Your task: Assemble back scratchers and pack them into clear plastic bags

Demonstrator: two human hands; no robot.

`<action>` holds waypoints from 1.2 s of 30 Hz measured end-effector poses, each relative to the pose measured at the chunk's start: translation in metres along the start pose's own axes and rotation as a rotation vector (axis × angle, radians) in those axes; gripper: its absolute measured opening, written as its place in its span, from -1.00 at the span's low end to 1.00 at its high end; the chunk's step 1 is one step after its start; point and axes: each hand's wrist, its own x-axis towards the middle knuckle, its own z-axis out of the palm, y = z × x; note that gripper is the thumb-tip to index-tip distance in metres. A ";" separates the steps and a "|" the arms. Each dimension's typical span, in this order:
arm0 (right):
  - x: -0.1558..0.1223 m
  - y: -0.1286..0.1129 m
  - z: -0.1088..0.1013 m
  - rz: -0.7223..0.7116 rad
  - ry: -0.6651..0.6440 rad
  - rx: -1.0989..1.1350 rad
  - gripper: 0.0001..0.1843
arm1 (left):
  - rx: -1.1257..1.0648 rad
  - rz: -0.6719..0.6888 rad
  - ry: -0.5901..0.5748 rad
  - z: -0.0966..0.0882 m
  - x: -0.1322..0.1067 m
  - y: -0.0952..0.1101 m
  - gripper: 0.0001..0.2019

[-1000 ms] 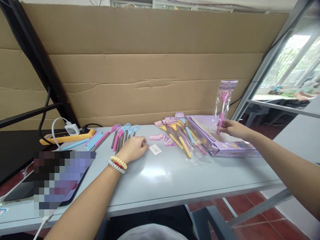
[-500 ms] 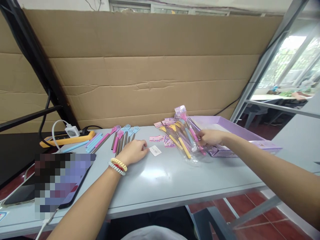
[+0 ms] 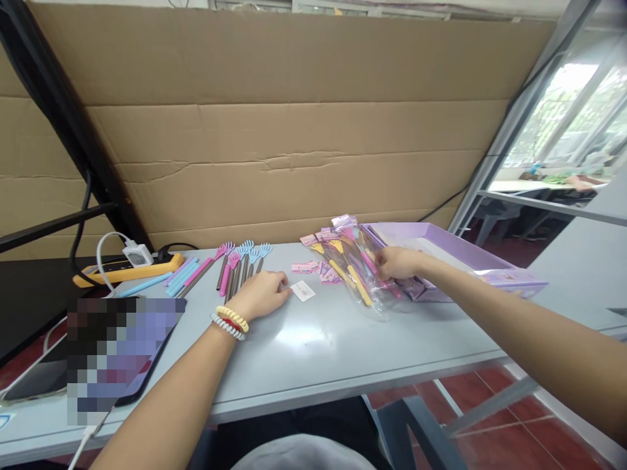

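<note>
My left hand (image 3: pixel 262 294) rests on the table, fingers loosely bent and a little apart, holding nothing visible. A small white label (image 3: pixel 302 291) lies just beyond its fingertips. Behind that hand are unwrapped back scratchers with blue (image 3: pixel 255 254) and pink (image 3: pixel 234 260) claw heads and dark handles, partly covered by it. My right hand (image 3: pixel 394 263) is closed on a bagged pink back scratcher (image 3: pixel 366 256) at the pile's right side. Yellow back scratchers (image 3: pixel 360 284) in clear bags lie beside it, with pink header cards (image 3: pixel 330 274) around them.
A purple box (image 3: pixel 441 238) stands right of the pile, under my right forearm. At left are loose blue tubes (image 3: pixel 183 277), a yellow power strip (image 3: pixel 161 266) with a white charger (image 3: pixel 138 253), and a tablet (image 3: pixel 142 385). Cardboard (image 3: pixel 294 130) walls the back.
My right hand has shifted slightly left with the bagged pink scratcher, whose top end now sits lower over the pile. My left hand stays in place. The view has tilted a little.
</note>
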 end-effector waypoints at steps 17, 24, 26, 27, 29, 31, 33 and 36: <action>-0.014 -0.008 0.004 -0.099 0.210 -0.170 -0.56 | 0.063 0.018 -0.035 -0.001 -0.001 0.001 -0.68; 0.022 0.059 -0.024 0.212 0.410 -0.091 -0.56 | 0.080 0.026 -0.037 -0.001 -0.001 0.000 -0.68; 0.029 0.077 -0.026 0.257 0.376 -0.064 -0.62 | 0.080 0.014 -0.037 -0.001 0.000 0.001 -0.69; 0.031 0.084 -0.025 0.271 0.350 -0.046 -0.64 | 0.078 0.008 -0.038 -0.001 0.000 0.001 -0.69; 0.033 0.092 -0.021 0.290 0.288 -0.003 -0.67 | 0.073 -0.002 -0.040 -0.001 0.000 0.001 -0.69; 0.035 0.095 -0.015 0.298 0.241 0.038 -0.67 | 0.067 -0.002 -0.038 -0.001 0.000 0.001 -0.70; 0.037 0.094 -0.010 0.295 0.235 0.072 -0.71 | 0.063 0.000 -0.036 -0.001 0.000 0.001 -0.71; 0.041 0.094 -0.005 0.279 0.289 0.145 -0.78 | 0.062 0.004 -0.033 0.000 0.001 0.000 -0.71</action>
